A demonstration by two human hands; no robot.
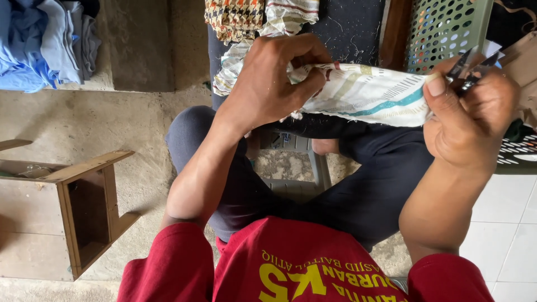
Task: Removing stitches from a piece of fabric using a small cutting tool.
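At the far left a pile of blue cloth (33, 42) lies on a concrete ledge, and below it an open wooden box (84, 210) stands on the concrete floor (140, 117). Neither lies near the hands.

The left hand (274, 81) is raised in front of the knees, palm turned away from the camera, forearm coming up from the red sleeve (168, 263). Its fingers (310, 84) are curled tight around one end of a striped cloth (369, 92), white with teal, tan and dark red bands, bunched where it is gripped. More patterned fabric (246, 17) hangs just behind that hand over a dark surface flecked with loose threads. Under the cloth, between the dark trouser legs (369, 190), a grey plastic stool (296, 168) shows.

The cloth is stretched in the air between both hands. The right hand (470, 120) pins its other end, thumb pressed flat on the fabric edge, and the same closed fingers also hold small dark snips (467, 72), blades pointing up and away. Behind this hand stands a green perforated plastic basket (447, 31), with pale floor tiles (512, 223) at the lower right.
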